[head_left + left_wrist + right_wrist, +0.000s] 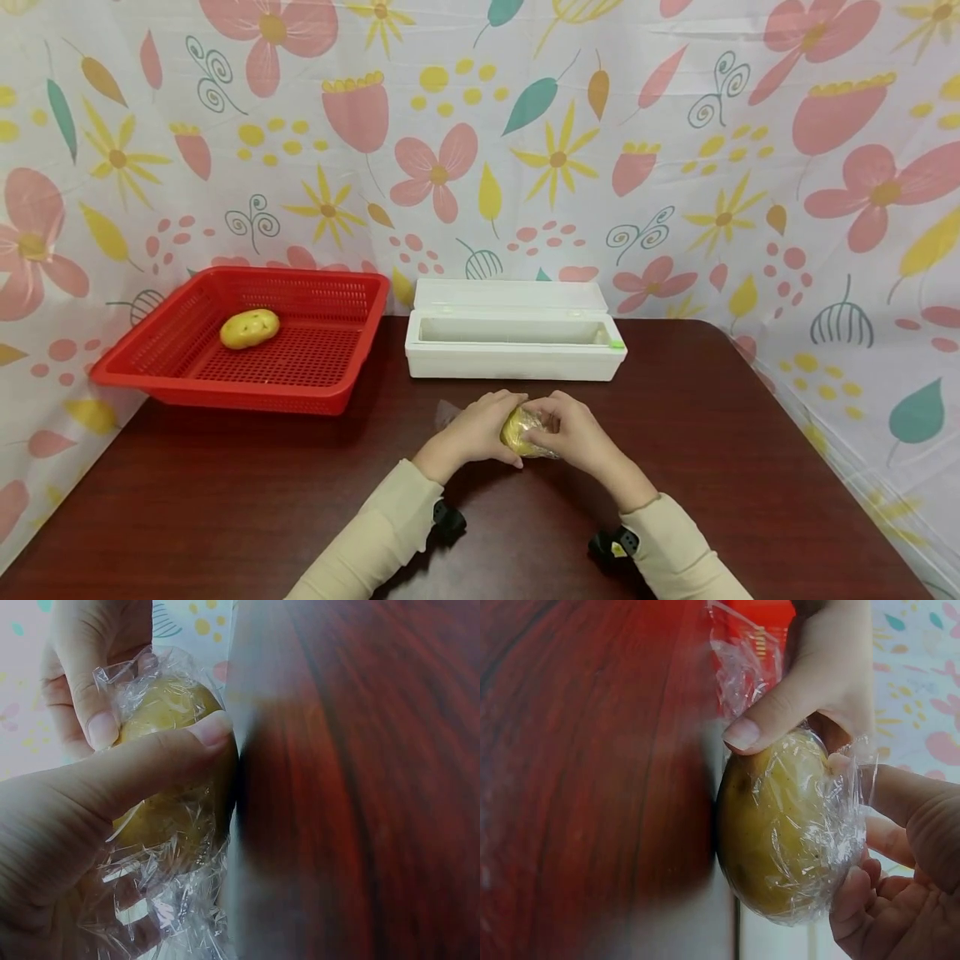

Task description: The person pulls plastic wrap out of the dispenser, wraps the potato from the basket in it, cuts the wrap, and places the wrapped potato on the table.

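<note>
Between the two hands, at the tabletop, is a yellow potato (514,433) wrapped in clear plastic film (832,847). My left hand (480,429) grips the potato from its left side, with the thumb laid across it in the left wrist view. Loose crumpled film bunches out past that hand's side. My right hand (572,432) pinches film at the potato's right end, its fingertips against the wrapped surface in the right wrist view. Part of the potato is hidden behind the fingers.
A red plastic basket (360,333) at the back left holds another potato (250,329). Behind the hands stands a long white box (517,367) with its lid (510,295) raised and a small green piece (617,344) on its right edge. Patterned fabric (675,167) hangs behind the dark table (750,467).
</note>
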Motion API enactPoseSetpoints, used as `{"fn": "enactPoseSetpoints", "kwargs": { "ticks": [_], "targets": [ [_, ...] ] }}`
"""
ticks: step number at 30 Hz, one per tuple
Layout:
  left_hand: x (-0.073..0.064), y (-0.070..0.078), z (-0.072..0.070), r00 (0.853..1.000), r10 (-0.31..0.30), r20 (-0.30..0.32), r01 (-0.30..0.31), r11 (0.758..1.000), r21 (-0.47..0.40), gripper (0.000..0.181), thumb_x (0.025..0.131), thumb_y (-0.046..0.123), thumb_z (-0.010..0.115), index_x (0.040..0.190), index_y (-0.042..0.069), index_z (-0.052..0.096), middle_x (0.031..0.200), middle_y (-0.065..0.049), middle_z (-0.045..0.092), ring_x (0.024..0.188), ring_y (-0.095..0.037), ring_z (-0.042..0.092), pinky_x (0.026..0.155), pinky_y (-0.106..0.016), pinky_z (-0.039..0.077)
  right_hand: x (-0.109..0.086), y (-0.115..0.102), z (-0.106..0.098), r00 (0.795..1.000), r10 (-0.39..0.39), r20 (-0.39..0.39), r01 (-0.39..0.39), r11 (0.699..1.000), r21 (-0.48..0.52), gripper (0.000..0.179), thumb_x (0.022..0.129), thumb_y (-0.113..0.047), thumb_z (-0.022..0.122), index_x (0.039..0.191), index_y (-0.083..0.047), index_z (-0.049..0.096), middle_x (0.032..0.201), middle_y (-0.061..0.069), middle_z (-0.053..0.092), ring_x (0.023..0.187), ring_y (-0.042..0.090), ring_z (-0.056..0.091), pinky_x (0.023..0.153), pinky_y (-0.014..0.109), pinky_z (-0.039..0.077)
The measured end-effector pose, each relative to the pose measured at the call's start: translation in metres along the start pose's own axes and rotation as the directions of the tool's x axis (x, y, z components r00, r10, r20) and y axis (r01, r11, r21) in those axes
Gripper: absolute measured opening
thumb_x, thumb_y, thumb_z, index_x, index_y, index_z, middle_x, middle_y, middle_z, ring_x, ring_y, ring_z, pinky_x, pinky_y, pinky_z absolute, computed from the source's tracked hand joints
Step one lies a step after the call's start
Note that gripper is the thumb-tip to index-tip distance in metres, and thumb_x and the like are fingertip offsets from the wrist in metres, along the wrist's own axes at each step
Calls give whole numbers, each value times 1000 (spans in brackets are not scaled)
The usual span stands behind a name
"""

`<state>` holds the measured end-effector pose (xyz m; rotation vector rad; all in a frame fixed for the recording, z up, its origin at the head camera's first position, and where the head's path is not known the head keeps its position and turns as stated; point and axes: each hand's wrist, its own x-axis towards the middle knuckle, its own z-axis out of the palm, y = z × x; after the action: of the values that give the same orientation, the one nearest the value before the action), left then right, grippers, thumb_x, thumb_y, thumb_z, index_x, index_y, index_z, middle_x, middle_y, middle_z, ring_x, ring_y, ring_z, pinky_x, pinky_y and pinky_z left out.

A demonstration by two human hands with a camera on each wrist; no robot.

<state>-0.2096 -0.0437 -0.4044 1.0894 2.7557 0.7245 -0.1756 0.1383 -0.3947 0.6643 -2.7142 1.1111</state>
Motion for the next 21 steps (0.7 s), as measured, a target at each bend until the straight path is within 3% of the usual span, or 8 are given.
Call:
{"fn": "enactPoseSetpoints", "kwargs": {
  "ticks": [10,17,21],
  "targets": [
    [1,-2,-4,999,19,35,-20,1000,15,92,64,34,87,139,5,43,128,-8,55,112,-22,54,93,-39,46,-1,0,0,1000,13,5,-13,1000,-4,39,74,-14,81,108,-2,68,70,-4,49,63,5,44,55,21,39],
    [-6,-21,-15,994,-72,84,72,997,11,89,66,54,80,137,11,48,129,-4,57,115,-21,55,97,-44,43,-1,-1,-1,996,64,65,-67,997,36,40,74,-16,81,109,-6,64,68,-4,47,59,6,42,53,22,38],
    [-9,-31,-22,992,-101,79,105,993,-50,76,70,52,78,128,9,56,123,-4,63,109,-18,59,94,-39,46,-1,-1,-1,993,76,85,-80,996,40,39,75,-17,81,108,-8,63,68,-3,45,59,7,41,53,22,38]
  ]
}}
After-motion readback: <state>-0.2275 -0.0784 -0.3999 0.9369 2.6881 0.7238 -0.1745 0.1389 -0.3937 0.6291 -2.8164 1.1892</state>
